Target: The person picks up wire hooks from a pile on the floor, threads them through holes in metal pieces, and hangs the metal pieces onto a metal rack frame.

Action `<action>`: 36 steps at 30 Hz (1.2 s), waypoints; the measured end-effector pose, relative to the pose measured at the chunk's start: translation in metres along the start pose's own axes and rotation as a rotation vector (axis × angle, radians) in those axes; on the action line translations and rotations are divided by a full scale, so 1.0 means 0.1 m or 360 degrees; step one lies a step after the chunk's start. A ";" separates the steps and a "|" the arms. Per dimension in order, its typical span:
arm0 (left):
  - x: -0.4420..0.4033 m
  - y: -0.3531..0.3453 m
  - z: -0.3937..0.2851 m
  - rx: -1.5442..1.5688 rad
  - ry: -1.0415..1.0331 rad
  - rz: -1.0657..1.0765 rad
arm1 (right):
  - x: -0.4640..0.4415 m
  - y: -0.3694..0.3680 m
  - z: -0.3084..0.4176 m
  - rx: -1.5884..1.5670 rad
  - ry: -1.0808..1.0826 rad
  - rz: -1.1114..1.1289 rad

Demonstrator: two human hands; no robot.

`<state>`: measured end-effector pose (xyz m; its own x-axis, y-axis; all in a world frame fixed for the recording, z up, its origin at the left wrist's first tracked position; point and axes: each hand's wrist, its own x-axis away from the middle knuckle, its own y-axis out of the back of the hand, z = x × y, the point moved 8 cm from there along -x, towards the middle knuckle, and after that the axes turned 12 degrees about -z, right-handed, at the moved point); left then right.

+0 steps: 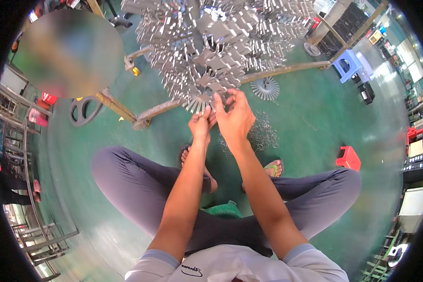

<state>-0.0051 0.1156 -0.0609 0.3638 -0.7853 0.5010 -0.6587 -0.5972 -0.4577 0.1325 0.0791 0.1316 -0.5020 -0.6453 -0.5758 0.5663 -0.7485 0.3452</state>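
Observation:
A large hanging cluster of bent grey metal plates (223, 58) fills the top middle of the view. At its lower end a slotted metal disc (196, 103) shows as a fan of narrow strips. My left hand (200, 125) is closed with thumb and fingers pinched at the disc's lower edge. Just to the right, my right hand (236, 117) reaches up to the lowest plates with fingers bent and thumb raised. What sits between the right fingertips is too small to make out.
Loose metal hooks (263, 134) lie in a pile on the green floor between my feet and the cluster. Another slotted disc (265, 88) hangs or lies behind. Wooden beams (162, 111) run behind. A red stool (348, 158) and a blue stool (350, 65) stand right.

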 end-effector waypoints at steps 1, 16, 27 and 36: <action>-0.01 -0.01 0.01 -0.0002 0.0004 0.0004 | -0.06 0.00 0.02 -0.0076 -0.0049 -0.0015; -0.12 0.01 0.01 0.0030 0.0010 -0.0048 | -0.41 0.04 0.38 -0.0390 0.0268 -0.0153; -0.13 -0.03 -0.01 0.0082 -0.0004 -0.0036 | -0.56 -0.08 0.52 -0.0548 0.0385 -0.0206; -0.18 0.03 0.04 -0.0426 0.0215 -0.0016 | -0.56 0.12 0.73 -0.0206 0.0512 -0.0330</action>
<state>-0.0113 0.1271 -0.0740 0.2920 -0.7402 0.6057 -0.8122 -0.5263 -0.2516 0.1195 0.0948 0.2218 -0.3958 -0.3864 -0.8331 0.5624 -0.8192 0.1127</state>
